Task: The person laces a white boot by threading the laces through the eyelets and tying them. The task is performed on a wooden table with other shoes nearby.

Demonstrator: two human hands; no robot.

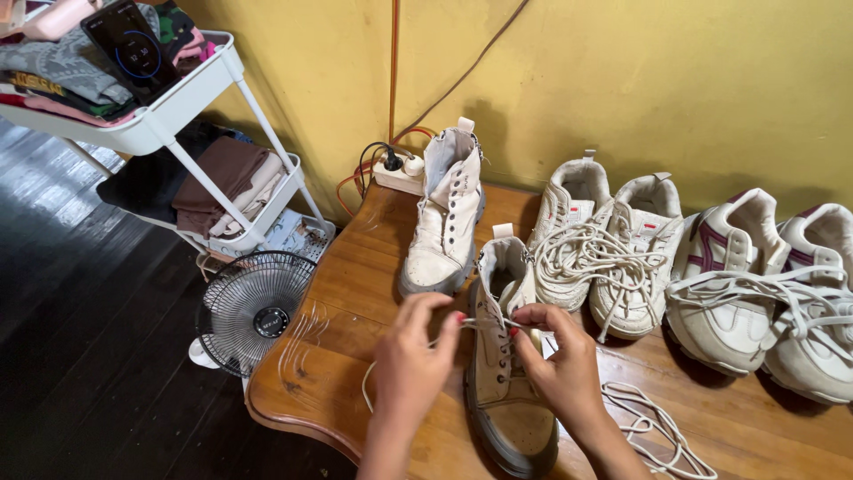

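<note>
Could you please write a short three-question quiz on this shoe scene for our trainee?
1. True or false: the left hand and right hand both pinch a lace over the near boot.
2. How many pairs of sneakers stand right of the boots? A one, B two, C three.
3. What round appliance stands on the floor beside the table?

Key: 1 true. 2 B: the white sneakers and the maroon-striped sneakers. 3 A fan.
</note>
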